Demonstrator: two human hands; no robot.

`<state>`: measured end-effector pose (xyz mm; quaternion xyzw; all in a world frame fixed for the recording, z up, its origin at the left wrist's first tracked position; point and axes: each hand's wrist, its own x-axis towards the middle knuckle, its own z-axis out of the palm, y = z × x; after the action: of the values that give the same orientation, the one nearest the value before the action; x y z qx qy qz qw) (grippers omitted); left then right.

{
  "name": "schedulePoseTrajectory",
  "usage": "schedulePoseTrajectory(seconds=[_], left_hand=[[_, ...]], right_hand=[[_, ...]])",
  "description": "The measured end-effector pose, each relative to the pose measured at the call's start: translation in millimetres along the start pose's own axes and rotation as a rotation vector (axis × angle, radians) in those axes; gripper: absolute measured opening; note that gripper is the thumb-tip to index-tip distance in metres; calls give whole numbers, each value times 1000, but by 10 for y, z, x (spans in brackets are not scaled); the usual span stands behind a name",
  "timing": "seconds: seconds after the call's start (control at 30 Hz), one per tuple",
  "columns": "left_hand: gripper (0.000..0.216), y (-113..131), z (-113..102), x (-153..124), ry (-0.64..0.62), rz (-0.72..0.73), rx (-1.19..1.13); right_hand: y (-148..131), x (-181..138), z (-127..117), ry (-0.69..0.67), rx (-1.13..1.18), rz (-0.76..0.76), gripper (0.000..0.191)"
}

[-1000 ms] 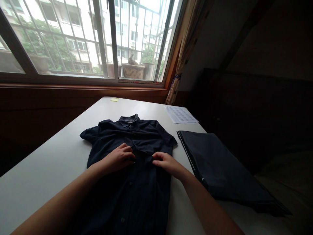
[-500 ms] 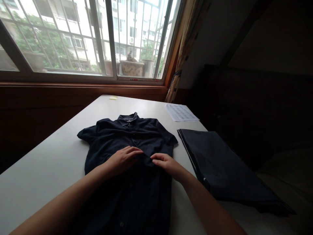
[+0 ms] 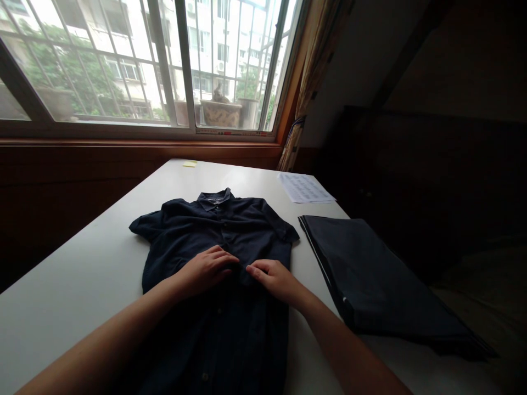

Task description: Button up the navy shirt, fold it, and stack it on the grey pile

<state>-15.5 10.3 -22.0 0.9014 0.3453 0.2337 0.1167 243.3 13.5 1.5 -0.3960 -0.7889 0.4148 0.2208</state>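
A dark navy short-sleeved shirt (image 3: 255,230) lies front side up, its collar pointing toward the window and its lower part running toward me. At mid-front, my left hand (image 3: 209,269) is on the button placket, fingers bent and closed on the cloth. Just to its right, my right hand (image 3: 272,277) pinches the shirt front between thumb and fingers. A small gap separates the two sets of fingertips. Buttons show above and below the hands; whatever button may lie between the fingers is hidden.
A white table (image 3: 82,274) carries the shirt. To the right lies a flat stack of dark folded cloth or bags (image 3: 370,269). Printed sheets (image 3: 307,188) rest near the far right edge, a yellow sticky note (image 3: 190,164) at the far left. Beyond stands a barred window (image 3: 135,66).
My right hand has shifted slightly left, closer to my left hand, and the raised bit of shirt front between them has come down. The left hand has barely moved.
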Motion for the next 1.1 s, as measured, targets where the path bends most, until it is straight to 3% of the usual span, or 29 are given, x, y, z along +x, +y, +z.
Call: schedulePoseTrajectory(seconds=[0.23, 0.47, 0.63, 0.73, 0.83, 1.1], left_hand=[[14, -2, -4, -2, -4, 46, 31], [12, -10, -18, -43, 27, 66, 30], [16, -30, -2, -71, 63, 74, -60], [19, -27, 4, -71, 50, 68, -98], [20, -20, 0, -75, 54, 55, -109], [21, 60, -122, -60, 68, 41, -85]], right_hand=[[-12, 27, 80, 61, -22, 4, 32], [-17, 27, 72, 75, 30, 62, 23], [-142, -33, 114, 247, -7, -157, 16], [-206, -80, 130, 148, -71, -256, 20], [-203, -103, 136, 80, -210, -228, 22], [-136, -104, 157, 99, -450, -143, 32]])
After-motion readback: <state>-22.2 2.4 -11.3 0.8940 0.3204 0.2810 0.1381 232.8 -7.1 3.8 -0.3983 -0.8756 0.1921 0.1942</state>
